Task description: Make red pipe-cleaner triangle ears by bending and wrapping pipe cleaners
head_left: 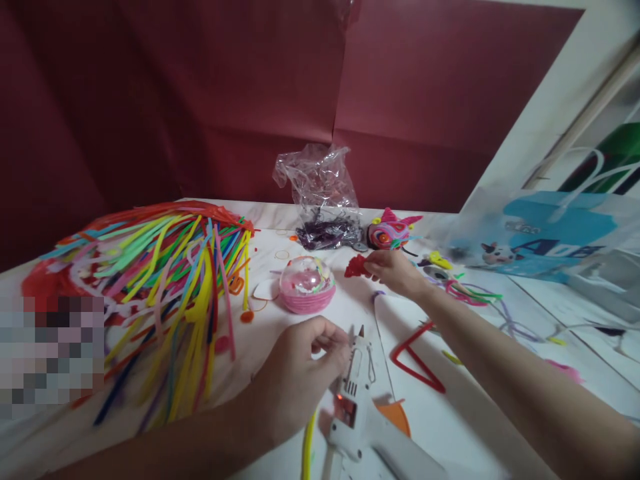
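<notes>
My right hand [393,272] pinches a small red piece of bent pipe cleaner [355,266] between thumb and fingers, above the table. To its left sits a clear plastic ball [307,285] with pink pipe cleaner wound round its lower half. My left hand [313,357] is closer to me, its fingers curled together beside the nozzle of a white hot glue gun [354,400]. Whatever those fingers may hold is hidden. The glue gun lies on the table with a small orange-red light glowing. A bent red pipe cleaner [417,360] lies right of it.
A big bundle of coloured pipe cleaners [195,267] spreads across the left side. At the back stand a clear plastic bag [327,200] with dark contents and a pink decorated ball [393,230]. A blue-and-white carrier bag [545,230] and scattered pipe cleaner scraps [470,293] are right.
</notes>
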A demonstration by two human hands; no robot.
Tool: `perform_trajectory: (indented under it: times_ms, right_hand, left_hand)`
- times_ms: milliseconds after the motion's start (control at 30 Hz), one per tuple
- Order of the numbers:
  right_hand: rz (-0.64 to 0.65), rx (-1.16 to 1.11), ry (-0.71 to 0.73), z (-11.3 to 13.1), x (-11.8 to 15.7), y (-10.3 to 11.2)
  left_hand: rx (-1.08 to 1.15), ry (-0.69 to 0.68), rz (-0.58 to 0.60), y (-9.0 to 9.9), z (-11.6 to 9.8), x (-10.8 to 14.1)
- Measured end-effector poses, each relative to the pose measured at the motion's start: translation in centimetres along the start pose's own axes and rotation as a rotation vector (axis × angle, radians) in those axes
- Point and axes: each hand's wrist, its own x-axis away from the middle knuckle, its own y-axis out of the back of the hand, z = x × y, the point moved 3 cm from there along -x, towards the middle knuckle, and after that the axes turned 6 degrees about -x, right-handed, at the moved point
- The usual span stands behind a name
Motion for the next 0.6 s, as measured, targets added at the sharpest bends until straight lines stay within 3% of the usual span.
perform_trajectory:
  times_ms: [133, 233, 333, 433, 600]
  right_hand:
    - [0.134, -0.336, 0.026, 1.6, 5.0, 0.6]
    - [0.266, -0.507, 0.009, 2.7, 8.7, -0.8]
    - [0.368, -0.837, -0.058, 3.6, 10.9, -2.5]
    - [0.375, -0.948, -0.052, 4.2, 11.8, -3.3]
    - [0.301, -0.917, -0.034, 3.9, 12.6, -3.3]
  left_hand:
    - [0.139, 0.01, -0.102, 0.6, 0.1, -0.9]
    - [0.257, -0.018, 0.008, 0.0, -0.1, -0.8]
    - [0.303, -0.001, 0.132, -0.9, -0.5, -0.3]
    - [0.3, 0.052, 0.13, -1.1, -0.9, 0.1]
    - [0.329, 0.096, 0.133, -1.0, -1.2, 0.4]
